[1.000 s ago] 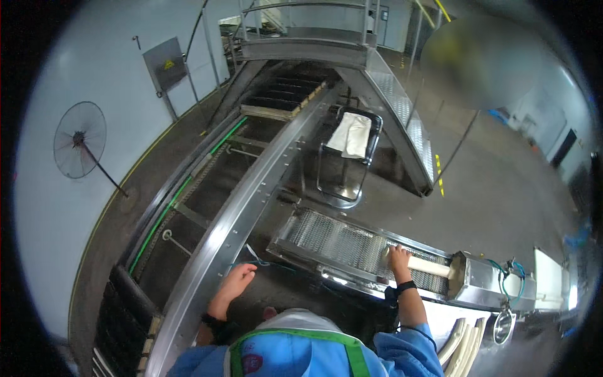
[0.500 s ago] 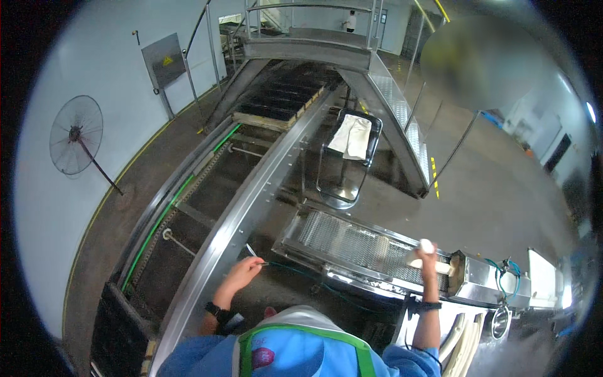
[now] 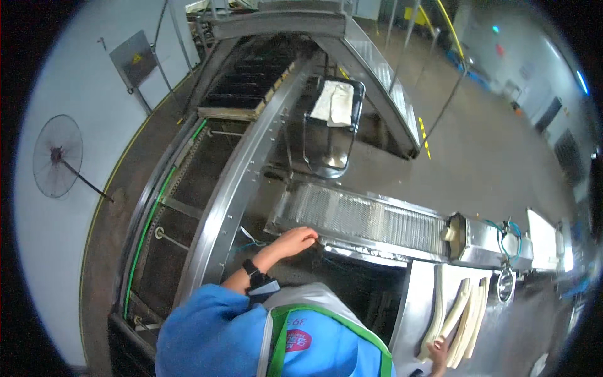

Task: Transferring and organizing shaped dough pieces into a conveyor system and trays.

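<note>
At my 3 o'clock, strips lie side by side on a table. The belt is at 1; beyond it, at 12, cloths lie on a stool. The track passes at 11, the fan beyond it at 10.

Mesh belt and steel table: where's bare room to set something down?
Mesh belt: bare from its left end to the pale piece at the steel housing; left hand by its near edge. Steel table: bare between its left edge and the leftmost pale strip. Crowded: pale strips, right hand at their lower ends.
</note>
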Tool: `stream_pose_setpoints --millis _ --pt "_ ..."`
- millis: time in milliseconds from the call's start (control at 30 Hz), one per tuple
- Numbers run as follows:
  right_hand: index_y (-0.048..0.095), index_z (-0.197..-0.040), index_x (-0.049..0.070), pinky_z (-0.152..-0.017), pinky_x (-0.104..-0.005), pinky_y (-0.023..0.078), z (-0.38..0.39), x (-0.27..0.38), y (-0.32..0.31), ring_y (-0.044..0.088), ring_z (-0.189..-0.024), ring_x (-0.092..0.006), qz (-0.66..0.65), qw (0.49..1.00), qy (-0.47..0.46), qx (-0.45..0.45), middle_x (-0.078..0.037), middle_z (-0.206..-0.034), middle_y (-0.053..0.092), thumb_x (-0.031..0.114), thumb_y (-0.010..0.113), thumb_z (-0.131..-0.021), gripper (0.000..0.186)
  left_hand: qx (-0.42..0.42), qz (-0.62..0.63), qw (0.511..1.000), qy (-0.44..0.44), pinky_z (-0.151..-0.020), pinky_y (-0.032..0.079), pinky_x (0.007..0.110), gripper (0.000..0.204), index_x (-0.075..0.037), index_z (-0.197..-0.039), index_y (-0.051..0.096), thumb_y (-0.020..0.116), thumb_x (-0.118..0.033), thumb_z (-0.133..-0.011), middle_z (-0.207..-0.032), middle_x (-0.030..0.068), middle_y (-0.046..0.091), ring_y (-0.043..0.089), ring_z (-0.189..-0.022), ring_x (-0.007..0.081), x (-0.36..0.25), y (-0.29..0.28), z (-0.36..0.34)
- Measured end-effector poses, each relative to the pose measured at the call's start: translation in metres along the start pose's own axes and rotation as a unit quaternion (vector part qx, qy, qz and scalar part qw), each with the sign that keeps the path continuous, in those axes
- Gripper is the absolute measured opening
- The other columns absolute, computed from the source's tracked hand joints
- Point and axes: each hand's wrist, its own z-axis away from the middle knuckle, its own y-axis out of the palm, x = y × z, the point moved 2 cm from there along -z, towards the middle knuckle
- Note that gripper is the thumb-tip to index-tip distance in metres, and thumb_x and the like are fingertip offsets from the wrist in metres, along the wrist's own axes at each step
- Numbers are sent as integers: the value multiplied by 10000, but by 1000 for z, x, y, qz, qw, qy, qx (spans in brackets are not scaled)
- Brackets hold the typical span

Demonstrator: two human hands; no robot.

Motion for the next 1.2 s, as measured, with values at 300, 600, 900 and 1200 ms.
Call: stream_pose_setpoints --millis 300,600,900,1200 --pt "383 -1216 79 -865 -442 372 -8 51 74 370 -1143 -296 445 847 31 -288 -108 -1272 359 387 665 -653 701 49 -20 999 -5 -793 393 374 252 -68 -988 526 476 -230 -802 -967 124 535 501 -936 292 -24 34 -22" --pt "384 -1197 29 -949 -459 291 -78 -24 -4 293 -1188 -364 429 862 8 -269 -243 -1265 320 367 624 -708 641 44 -20 999 -24 -787 415 344 239 -58 -1006 541 493 -198 -819 -989 125 541 524 -919 260 -20 47 -11" --pt "460 -1151 34 -960 -424 299 -28 6 6 289 -1190 -376 302 928 -30 -216 -223 -1326 235 387 686 -635 665 63 2 998 -11 -795 407 369 220 -56 -971 550 512 -158 -780 -994 121 538 507 -928 290 -29 95 -64" --pt "512 -1033 -19 -966 -438 271 59 -22 38 289 -1170 -410 260 939 -34 -225 -278 -1295 246 191 723 -544 572 -2 -103 986 133 -910 314 405 327 -79 -1058 506 531 -163 -743 -1151 120 448 392 -1095 298 -91 180 -188"
